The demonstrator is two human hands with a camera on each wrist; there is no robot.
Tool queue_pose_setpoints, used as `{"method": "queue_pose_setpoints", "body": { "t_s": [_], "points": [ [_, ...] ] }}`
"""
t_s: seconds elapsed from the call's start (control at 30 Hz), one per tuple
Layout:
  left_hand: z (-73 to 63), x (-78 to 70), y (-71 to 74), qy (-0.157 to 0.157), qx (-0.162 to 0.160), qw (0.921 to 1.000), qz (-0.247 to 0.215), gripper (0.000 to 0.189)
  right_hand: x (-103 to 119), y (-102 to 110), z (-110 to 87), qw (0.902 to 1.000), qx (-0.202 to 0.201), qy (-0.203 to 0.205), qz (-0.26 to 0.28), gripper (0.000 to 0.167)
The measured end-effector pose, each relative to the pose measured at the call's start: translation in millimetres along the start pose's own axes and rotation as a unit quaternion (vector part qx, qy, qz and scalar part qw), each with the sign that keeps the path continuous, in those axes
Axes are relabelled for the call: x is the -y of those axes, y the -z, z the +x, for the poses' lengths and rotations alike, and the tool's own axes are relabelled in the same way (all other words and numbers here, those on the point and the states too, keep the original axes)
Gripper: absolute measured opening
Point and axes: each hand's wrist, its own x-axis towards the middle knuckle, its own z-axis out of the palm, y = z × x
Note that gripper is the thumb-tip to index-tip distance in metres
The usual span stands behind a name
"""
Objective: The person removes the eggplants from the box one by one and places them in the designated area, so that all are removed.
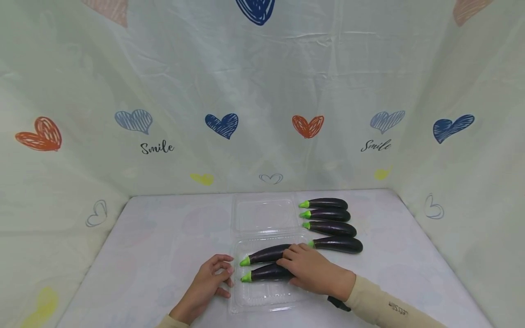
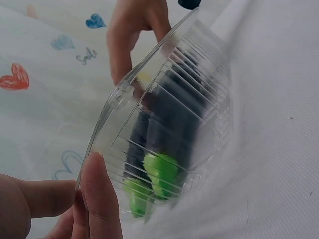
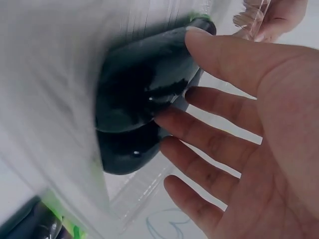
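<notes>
Two dark purple eggplants, a rear one (image 1: pixel 266 254) and a front one (image 1: pixel 268 274), lie side by side in the base of a clear plastic clamshell container (image 1: pixel 266 298). Their green stem ends point left. My left hand (image 1: pixel 209 279) pinches the container's left rim between thumb and fingers, plain in the left wrist view. Over the eggplants' right ends reaches my right hand (image 1: pixel 313 269), its fingers spread and nearly straight. In the right wrist view, fingertips (image 3: pixel 172 117) touch the glossy eggplant skin (image 3: pixel 144 74). The hand hides those ends in the head view.
The container's lid (image 1: pixel 264 216) lies folded back behind the base. Several more eggplants (image 1: pixel 330 228) rest in a column to the right of the lid, stems pointing left. A white cloth covers the table (image 1: pixel 164 241); a heart-printed curtain (image 1: pixel 262 155) stands behind.
</notes>
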Motion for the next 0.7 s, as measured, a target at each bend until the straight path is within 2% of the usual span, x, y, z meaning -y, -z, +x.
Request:
{"method": "queue_pose_setpoints", "body": {
  "t_s": [0.27, 0.7],
  "points": [
    [-0.2, 0.0, -0.3, 0.0, -0.002, 1.0, 0.003, 0.041, 0.8, -3.1, -0.1, 0.9998, 0.005, 0.019, 0.0, 0.051],
    [0.3, 1.0, -1.6, -0.002, -0.004, 1.0, 0.006, 0.04, 7.3, -0.5, -1.1, 0.9978, 0.04, 0.019, 0.05, 0.046]
  ]
}}
